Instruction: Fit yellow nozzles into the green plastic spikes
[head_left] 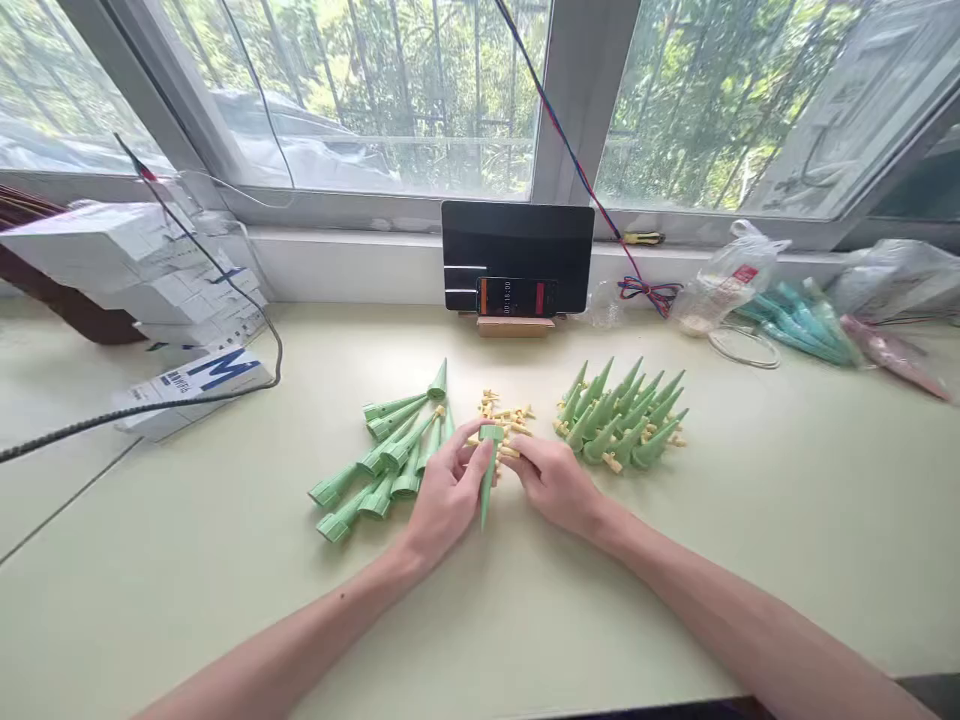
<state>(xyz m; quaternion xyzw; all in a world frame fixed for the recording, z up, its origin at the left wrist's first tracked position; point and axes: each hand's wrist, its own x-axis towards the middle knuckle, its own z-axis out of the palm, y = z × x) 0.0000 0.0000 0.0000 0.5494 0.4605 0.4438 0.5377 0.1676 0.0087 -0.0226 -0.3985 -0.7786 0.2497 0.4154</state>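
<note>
My left hand [448,490] is closed around a green plastic watering spike [489,480], its wide end up and its tip toward me. Just right of it, my right hand [553,478] pinches a small yellow valve [510,452], partly hidden by the fingers. Behind both hands lies a loose pile of yellow valves [516,413]. To the left, several green spikes [397,440] lie on their sides, with one yellow piece among them. On the right, a group of green spikes [622,415] stands tips up, with yellow valves showing at their bases.
A black tablet [517,245] leans at the back, a phone [517,297] with a timer before it. White boxes [127,265] are stacked at left, with a black cable [157,404] across them. Plastic bags [731,285] and bagged turquoise pieces [810,325] lie at back right on the table [720,580].
</note>
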